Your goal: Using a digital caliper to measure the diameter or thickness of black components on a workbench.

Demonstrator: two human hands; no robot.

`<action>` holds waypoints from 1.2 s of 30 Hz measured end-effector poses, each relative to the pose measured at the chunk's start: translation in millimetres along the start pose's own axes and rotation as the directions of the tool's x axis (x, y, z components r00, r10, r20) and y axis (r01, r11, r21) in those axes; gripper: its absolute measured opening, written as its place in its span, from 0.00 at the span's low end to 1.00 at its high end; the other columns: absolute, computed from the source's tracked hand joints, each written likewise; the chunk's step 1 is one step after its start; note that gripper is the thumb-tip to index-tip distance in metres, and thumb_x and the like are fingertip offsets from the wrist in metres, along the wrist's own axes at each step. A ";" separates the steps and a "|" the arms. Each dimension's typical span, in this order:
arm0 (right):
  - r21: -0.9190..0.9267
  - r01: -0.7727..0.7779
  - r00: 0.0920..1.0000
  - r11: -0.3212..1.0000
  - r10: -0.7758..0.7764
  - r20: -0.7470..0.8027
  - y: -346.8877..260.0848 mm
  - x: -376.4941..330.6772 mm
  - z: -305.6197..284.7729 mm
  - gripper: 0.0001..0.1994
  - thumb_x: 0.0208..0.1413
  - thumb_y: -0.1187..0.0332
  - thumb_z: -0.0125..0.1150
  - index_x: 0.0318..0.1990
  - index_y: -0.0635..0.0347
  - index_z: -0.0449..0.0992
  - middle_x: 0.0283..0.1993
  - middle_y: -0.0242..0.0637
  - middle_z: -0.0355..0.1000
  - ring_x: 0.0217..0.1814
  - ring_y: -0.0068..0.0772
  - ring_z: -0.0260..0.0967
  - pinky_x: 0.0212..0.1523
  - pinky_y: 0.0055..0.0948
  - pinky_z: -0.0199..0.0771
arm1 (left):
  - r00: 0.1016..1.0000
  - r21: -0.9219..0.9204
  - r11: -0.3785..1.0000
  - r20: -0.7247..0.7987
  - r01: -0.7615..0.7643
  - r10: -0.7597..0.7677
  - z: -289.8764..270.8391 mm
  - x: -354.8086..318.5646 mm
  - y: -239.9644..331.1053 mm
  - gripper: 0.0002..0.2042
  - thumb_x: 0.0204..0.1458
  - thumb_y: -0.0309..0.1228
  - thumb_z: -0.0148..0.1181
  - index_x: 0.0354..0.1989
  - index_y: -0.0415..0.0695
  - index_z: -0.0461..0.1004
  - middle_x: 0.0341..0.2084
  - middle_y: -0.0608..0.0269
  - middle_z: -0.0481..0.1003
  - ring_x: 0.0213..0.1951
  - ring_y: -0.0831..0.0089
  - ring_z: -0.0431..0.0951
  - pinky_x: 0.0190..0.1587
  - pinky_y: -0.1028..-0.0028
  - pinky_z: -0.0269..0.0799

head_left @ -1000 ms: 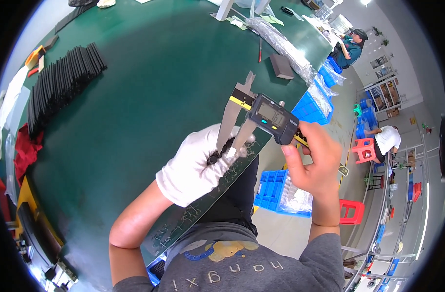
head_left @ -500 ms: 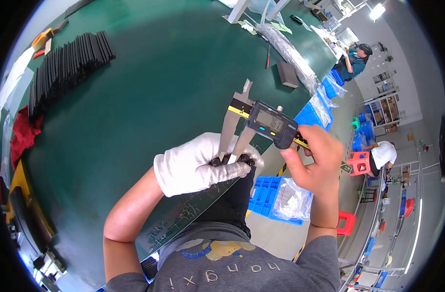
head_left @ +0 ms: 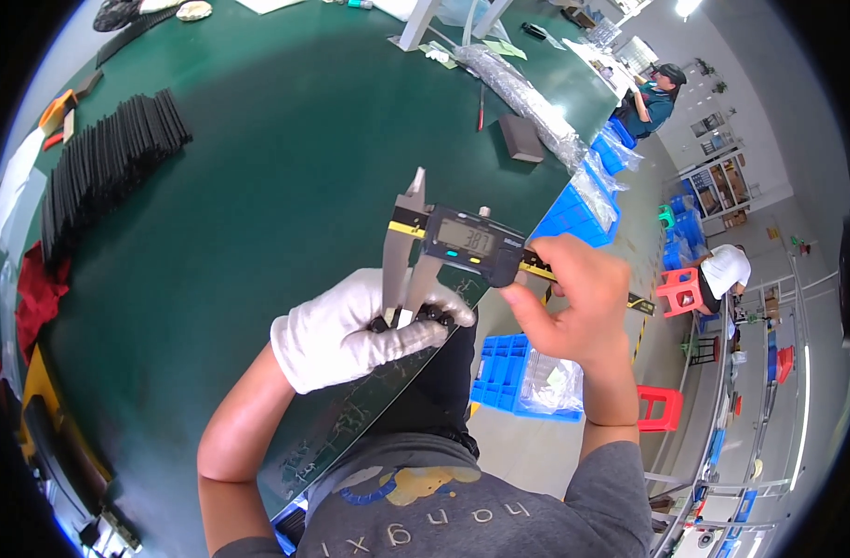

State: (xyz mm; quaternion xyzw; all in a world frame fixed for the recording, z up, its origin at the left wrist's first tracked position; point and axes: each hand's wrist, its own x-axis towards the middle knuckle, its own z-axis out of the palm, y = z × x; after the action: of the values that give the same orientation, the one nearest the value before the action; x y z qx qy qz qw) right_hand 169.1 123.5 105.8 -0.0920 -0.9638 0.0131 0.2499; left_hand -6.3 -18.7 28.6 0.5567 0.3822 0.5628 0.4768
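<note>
My left hand (head_left: 318, 339), in a white glove, is closed around several short black rods (head_left: 436, 316) whose round ends poke out between thumb and fingers. Bare, my right hand (head_left: 581, 302) grips the beam of a digital caliper (head_left: 467, 244), with the thumb beneath it near the display housing. The caliper's long jaws point down into the gloved hand, one on either side of a rod end, with a narrow gap between them. Whether both jaws touch the rod is hidden by the glove. Both hands hover over the near edge of the green table (head_left: 257, 214).
A row of long black rods (head_left: 113, 167) lies at the left, beside a red cloth (head_left: 42, 293). Toward the far right are a dark grey block (head_left: 520, 139) and a plastic-wrapped bundle (head_left: 518, 88). Blue crates (head_left: 501, 372) stand below the table edge. Two people sit farther off.
The caliper's jaws have drawn closer together around the rod end, and its display reading has dropped. Both hands and the caliper appear a little farther left as the view shifts.
</note>
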 end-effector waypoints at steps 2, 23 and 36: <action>0.048 -0.039 0.999 0.998 0.039 0.008 -3.2 -3.9 -1.5 0.16 0.38 0.63 0.70 0.32 0.61 0.73 0.23 0.35 0.70 0.17 0.34 0.64 0.17 0.26 0.61 | 0.999 0.016 1.000 -0.034 0.003 -0.003 2.3 2.1 3.2 0.08 0.56 0.27 0.55 0.42 0.40 0.73 0.34 0.62 0.75 0.37 0.74 0.74 0.44 0.74 0.69; 0.062 -0.164 0.986 0.984 0.167 -0.032 -12.2 -6.5 -2.0 0.15 0.37 0.60 0.71 0.25 0.60 0.74 0.18 0.35 0.68 0.16 0.36 0.66 0.16 0.28 0.61 | 0.980 0.122 0.989 -0.171 -0.085 0.106 10.8 4.2 -3.4 0.08 0.55 0.25 0.54 0.42 0.39 0.73 0.34 0.57 0.75 0.36 0.68 0.75 0.41 0.71 0.70; 0.021 -0.602 0.797 0.798 0.602 -0.046 100.4 14.7 86.0 0.25 0.51 0.45 0.57 0.20 0.61 0.69 0.18 0.47 0.66 0.23 0.54 0.63 0.23 0.41 0.60 | 0.883 0.209 0.961 -0.397 -0.179 0.250 24.5 21.5 -61.2 0.08 0.53 0.25 0.60 0.38 0.38 0.70 0.28 0.65 0.72 0.30 0.78 0.71 0.34 0.78 0.69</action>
State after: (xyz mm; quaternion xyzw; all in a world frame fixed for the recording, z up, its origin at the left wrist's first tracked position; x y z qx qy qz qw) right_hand 132.1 226.6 30.5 -0.3930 -0.8781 0.0918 0.2570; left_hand 26.4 15.0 -22.4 0.4995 0.4570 0.6846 0.2700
